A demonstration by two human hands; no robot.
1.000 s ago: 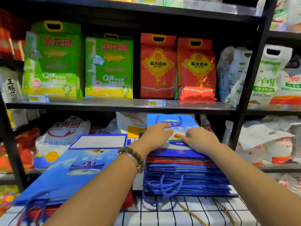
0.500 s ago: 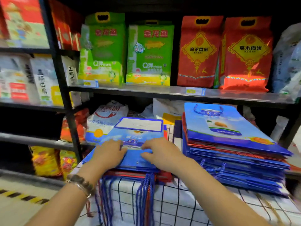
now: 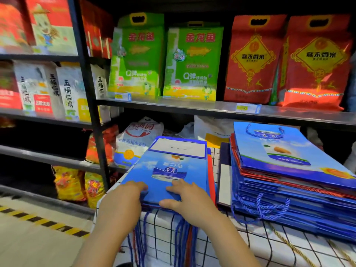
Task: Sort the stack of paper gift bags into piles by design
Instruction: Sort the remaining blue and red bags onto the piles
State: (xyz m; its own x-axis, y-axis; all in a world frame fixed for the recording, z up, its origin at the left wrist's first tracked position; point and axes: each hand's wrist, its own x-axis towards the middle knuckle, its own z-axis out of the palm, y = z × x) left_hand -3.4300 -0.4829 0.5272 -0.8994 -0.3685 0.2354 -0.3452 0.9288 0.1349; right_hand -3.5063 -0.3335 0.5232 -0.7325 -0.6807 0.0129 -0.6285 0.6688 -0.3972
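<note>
Two piles of paper gift bags lie on a table with a white, black-gridded cloth point(image 3: 250, 245). The low left pile point(image 3: 211, 170) has a blue bag with a bowl picture point(image 3: 167, 170) on top, its white base flap at the far end. My left hand point(image 3: 123, 201) and my right hand point(image 3: 186, 203) rest side by side on this bag's near edge, fingers lying on top. The tall right stack point(image 3: 289, 193) is mostly blue with some red edges. Its top bag point(image 3: 279, 149) is blue with a bowl and a carrot-like picture. Blue cord handles point(image 3: 181, 237) hang over the table's front.
Black metal shelving stands right behind the table, its upright post point(image 3: 92, 112) to the left. Green rice bags point(image 3: 192, 62) and red rice bags point(image 3: 252, 60) fill the shelf above. Flour sacks point(image 3: 136, 139) sit behind the left pile. A yellow-black floor stripe point(image 3: 44, 222) runs at lower left.
Both hands left the top of the right stack, carried a blue bag leftward and set it on the left pile. My view turned left with them.
</note>
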